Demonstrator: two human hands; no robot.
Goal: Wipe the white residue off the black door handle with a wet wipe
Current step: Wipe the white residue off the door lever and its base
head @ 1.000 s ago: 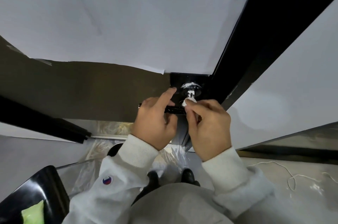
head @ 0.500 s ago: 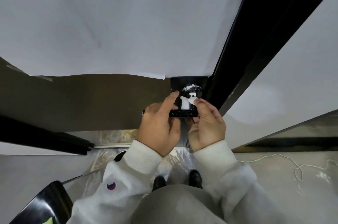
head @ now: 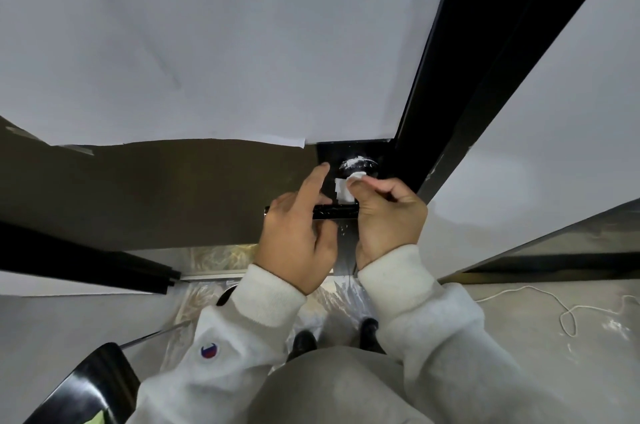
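A black door handle [head: 334, 212] juts out as a horizontal lever from a black lock plate on the door. Above it the round black base [head: 358, 164] carries a streak of white residue on its top. My right hand [head: 388, 215] pinches a small white wet wipe [head: 344, 189] and presses it just below that round base. My left hand [head: 298, 233] grips the lever's left part, its index finger stretched up along the plate.
The door is covered with white paper above [head: 225, 42] and brown board [head: 156, 191] left of the handle. A black door frame [head: 460, 77] runs up on the right. A black chair [head: 86, 389] stands bottom left; a white cord [head: 568, 316] lies on the floor right.
My right hand has lifted the wipe from the lever's end up to the underside of the round base. The left hand has stayed on the lever, index finger raised.
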